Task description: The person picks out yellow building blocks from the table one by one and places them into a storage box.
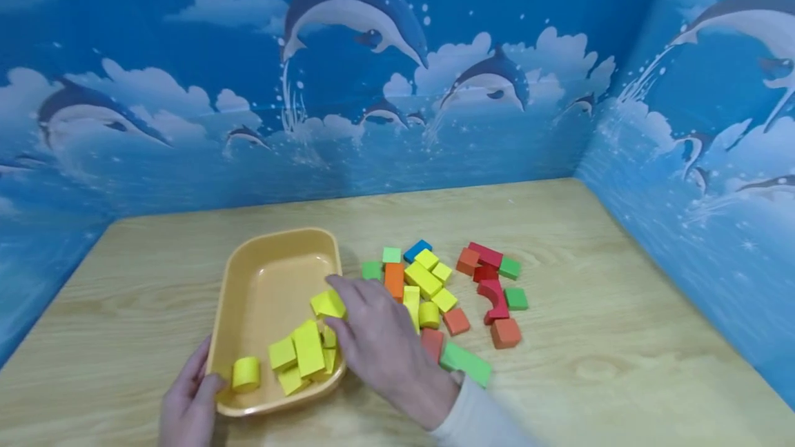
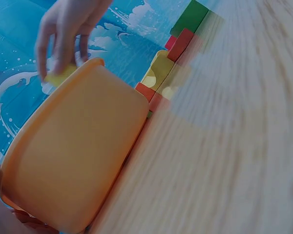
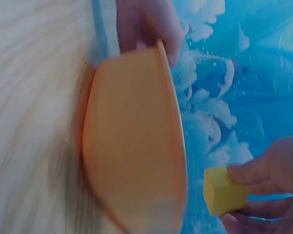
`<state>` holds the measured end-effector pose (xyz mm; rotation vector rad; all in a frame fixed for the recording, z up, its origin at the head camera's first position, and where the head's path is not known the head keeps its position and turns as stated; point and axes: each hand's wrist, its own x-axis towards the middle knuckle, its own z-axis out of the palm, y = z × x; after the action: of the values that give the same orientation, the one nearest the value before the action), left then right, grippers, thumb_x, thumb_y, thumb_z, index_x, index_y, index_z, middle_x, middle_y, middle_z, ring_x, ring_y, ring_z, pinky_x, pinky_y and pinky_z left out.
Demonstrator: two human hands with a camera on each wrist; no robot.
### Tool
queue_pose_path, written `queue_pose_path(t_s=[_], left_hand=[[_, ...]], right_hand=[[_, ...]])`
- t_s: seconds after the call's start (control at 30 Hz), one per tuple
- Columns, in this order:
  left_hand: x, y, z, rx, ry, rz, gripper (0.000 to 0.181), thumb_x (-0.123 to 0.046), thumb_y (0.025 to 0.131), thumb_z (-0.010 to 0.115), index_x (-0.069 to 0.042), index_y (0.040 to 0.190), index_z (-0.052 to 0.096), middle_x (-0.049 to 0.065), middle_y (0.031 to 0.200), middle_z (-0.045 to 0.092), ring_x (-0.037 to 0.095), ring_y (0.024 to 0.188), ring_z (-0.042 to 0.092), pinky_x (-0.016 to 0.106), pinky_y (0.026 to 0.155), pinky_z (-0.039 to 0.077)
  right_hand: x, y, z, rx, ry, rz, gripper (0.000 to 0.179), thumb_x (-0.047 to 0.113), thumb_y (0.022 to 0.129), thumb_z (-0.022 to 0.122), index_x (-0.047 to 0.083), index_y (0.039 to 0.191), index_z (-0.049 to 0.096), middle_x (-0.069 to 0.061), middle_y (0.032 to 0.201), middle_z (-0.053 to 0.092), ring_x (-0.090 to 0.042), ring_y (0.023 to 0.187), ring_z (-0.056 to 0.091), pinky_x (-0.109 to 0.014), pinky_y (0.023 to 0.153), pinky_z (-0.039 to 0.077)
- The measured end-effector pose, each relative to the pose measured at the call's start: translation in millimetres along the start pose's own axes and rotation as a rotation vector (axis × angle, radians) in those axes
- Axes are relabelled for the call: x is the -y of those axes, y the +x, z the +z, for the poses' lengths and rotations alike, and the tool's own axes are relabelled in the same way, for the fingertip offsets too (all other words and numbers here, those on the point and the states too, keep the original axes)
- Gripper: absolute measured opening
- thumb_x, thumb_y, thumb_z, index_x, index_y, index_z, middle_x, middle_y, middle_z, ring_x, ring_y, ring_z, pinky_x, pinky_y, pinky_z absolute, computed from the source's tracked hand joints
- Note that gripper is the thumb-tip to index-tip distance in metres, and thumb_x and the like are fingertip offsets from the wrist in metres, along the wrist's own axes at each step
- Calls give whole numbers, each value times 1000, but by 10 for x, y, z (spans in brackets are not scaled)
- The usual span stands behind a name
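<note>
My left hand [image 1: 188,399] grips the near left corner of an orange plastic tub [image 1: 261,254], its thumb over the rim. Over the tub's right side, my right hand [image 1: 385,343] pinches a yellow block [image 3: 224,190] between thumb and fingers. In the right wrist view that block is held just above the rim. Inside the tub, several yellow blocks [image 1: 308,349] lie in a heap at the near right. A yellow cylinder [image 1: 246,374] stands apart near the left hand. The right hand hides part of the tub's right rim.
To the right of the tub, loose blocks lie on the wooden table [image 1: 621,336]: several yellow blocks [image 1: 424,280], an orange block [image 1: 394,281], a blue block [image 1: 417,250], a red arch [image 1: 493,299] and a long green block [image 1: 466,364]. Dolphin-printed walls [image 1: 373,164] border the table.
</note>
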<state>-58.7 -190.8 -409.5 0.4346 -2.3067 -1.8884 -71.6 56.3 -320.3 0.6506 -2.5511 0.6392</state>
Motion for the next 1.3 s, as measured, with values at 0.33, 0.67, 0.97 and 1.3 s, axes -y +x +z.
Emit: queue_pose_path(t_s=[0.33,0.67,0.97,1.3], left_hand=[[-17,-7,11,-24,-18,-27,64,8,83,44,-12,143,41,-35,94,56,-24,85,50,-2,78,39],[-6,-22,16,-37,-65,-23,65,10,81,44,-21,139,46,-37,89,56,-22,86,51,-1,78,39],[-23,-10,9,-26,-17,-31,62,8,82,44,1,144,36,-38,90,55,-24,86,49,-1,78,39],[-29,-8,17,-36,4,-31,62,8,82,43,3,143,37,-36,95,55,-24,86,49,-1,77,41]], right_hand=[[397,192,366,86,-230,-78,34,26,86,71,12,115,60,2,90,66,-10,77,57,-12,63,46],[304,146,613,227,-257,11,59,10,69,79,12,124,56,-7,114,61,-16,87,60,-18,70,52],[269,157,623,247,-251,8,58,8,67,78,6,122,60,-10,114,59,-13,76,56,-13,59,48],[31,205,342,94,-124,-1,49,0,78,68,7,125,59,-11,127,57,-21,108,57,-21,86,52]])
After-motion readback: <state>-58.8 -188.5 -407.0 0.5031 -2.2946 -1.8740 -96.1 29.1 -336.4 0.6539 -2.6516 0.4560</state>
